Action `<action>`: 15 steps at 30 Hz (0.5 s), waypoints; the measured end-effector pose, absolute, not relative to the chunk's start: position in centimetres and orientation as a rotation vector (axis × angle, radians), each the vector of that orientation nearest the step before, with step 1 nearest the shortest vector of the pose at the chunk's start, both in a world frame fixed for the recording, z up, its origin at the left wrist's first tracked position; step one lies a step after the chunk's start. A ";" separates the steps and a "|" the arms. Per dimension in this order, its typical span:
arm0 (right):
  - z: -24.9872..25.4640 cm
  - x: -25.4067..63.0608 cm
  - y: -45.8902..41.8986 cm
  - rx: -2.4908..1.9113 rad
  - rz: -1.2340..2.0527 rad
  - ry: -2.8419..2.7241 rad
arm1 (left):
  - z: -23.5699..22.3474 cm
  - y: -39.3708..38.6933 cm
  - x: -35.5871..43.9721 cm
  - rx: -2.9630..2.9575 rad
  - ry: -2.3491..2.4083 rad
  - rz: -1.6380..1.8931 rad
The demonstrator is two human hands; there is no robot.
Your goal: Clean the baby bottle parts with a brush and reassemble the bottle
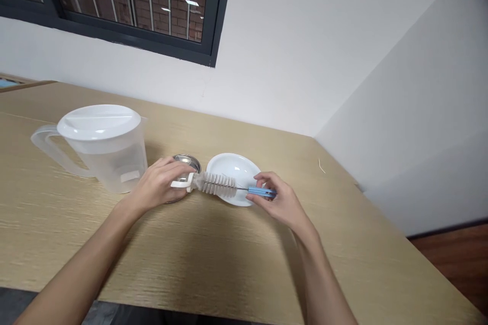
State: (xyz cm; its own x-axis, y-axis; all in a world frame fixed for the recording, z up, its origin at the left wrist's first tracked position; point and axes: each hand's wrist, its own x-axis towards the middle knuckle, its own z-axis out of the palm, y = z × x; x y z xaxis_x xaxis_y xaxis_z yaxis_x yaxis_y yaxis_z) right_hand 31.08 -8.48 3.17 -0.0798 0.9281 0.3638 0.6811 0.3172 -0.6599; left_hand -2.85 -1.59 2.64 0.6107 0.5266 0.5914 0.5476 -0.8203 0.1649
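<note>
A bottle brush [221, 185] is level above the table, its pale bristles pointing left. My right hand [276, 195] is closed on its blue handle [261, 192]. My left hand [163, 179] pinches a small white plastic piece [186, 184] with a ring-like end and a narrow arm. The brush's tip meets this piece; whether it goes inside, I cannot tell. Behind my left hand is a shiny metal bowl [192, 160], partly hidden. A white oval dish [232, 162] lies behind the brush, partly covered by it and by my right fingers.
Left of my left hand stands a translucent lidded pitcher [109, 157], its handle facing left. The wooden table [343, 244] meets a white wall at the back. A thin pale strip [322, 166] lies toward the back right. A barred window [133, 0] is above.
</note>
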 end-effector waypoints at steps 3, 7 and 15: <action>3.2 31.4 -8.3 -1.342 0.311 -1.846 | 2.5 -1.5 -2.9 -2.862 -0.982 -1.021; 3.4 31.3 -8.4 -1.258 0.323 -1.874 | 2.3 -1.4 -2.9 -2.892 -0.998 -1.033; 3.1 31.2 -8.6 -1.389 0.532 -1.775 | 2.0 -1.2 -2.9 -2.845 -0.858 -1.067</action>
